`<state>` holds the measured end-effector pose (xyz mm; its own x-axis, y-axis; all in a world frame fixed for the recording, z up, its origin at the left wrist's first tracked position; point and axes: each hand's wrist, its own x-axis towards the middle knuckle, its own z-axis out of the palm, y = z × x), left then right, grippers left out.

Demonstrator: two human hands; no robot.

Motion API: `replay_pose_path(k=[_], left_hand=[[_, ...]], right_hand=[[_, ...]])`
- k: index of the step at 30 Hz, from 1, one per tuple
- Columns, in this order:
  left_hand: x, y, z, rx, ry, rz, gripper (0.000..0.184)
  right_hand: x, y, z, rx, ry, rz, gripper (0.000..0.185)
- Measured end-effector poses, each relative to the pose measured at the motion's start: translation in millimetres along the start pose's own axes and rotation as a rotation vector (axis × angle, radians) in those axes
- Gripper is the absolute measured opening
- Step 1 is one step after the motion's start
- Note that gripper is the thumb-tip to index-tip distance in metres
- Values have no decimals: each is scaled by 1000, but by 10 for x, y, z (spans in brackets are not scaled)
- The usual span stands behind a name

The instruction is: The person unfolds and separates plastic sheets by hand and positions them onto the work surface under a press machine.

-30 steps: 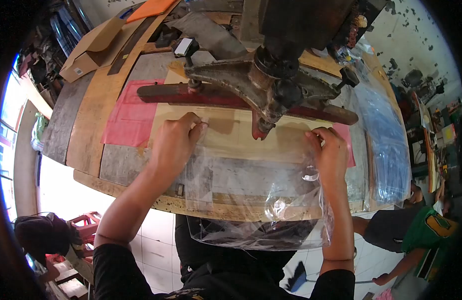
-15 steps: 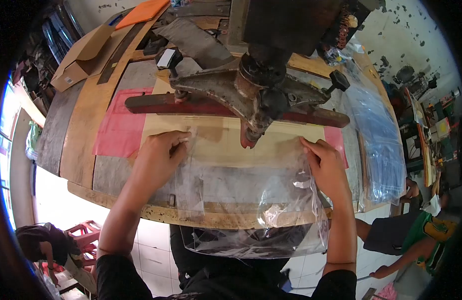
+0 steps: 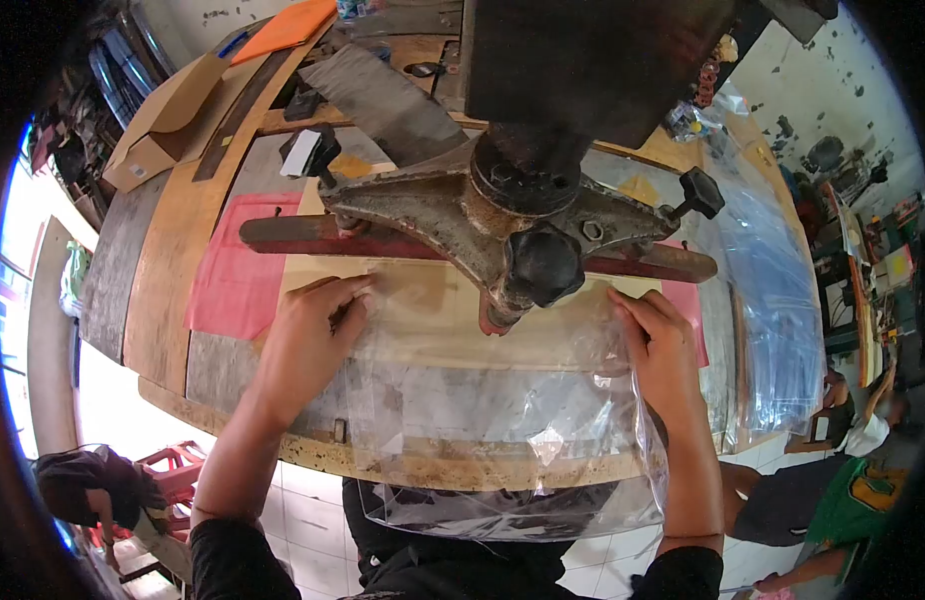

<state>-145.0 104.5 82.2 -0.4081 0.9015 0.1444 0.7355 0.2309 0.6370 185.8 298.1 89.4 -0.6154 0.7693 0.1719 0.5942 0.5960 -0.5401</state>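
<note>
A sheet of clear plastic spreads over the work table and hangs past its front edge. My left hand pinches its upper left corner, fingertips over a cream-coloured sheet. On the right, my right hand pinches the opposite corner. Just beyond my hands, a red press bar spans the cream sheet under a greasy metal bracket with black knobs. Pink sheeting shows at both ends of the bar.
Stacked bluish plastic sheets lie at the table's right. An open cardboard box and an orange folder are at the back left. One person in green is at the lower right, another person at the lower left.
The press head and bar appear lower and larger in view, nearer my hands. Both hands still pinch the plastic; they sit slightly lower in the picture as the view shifts.
</note>
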Motion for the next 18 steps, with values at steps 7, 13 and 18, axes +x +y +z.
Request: replay_pose_path(k=[7, 13, 18], left_hand=[[9, 35, -24, -18, -35, -75, 26], [4, -51, 25, -19, 38, 48, 26], [23, 9, -18, -19, -17, -31, 27]], right_hand=[[-3, -11, 14, -15, 15, 0, 26], [-9, -55, -2, 3, -13, 60, 26], [-20, -25, 44, 17, 32, 22, 27]])
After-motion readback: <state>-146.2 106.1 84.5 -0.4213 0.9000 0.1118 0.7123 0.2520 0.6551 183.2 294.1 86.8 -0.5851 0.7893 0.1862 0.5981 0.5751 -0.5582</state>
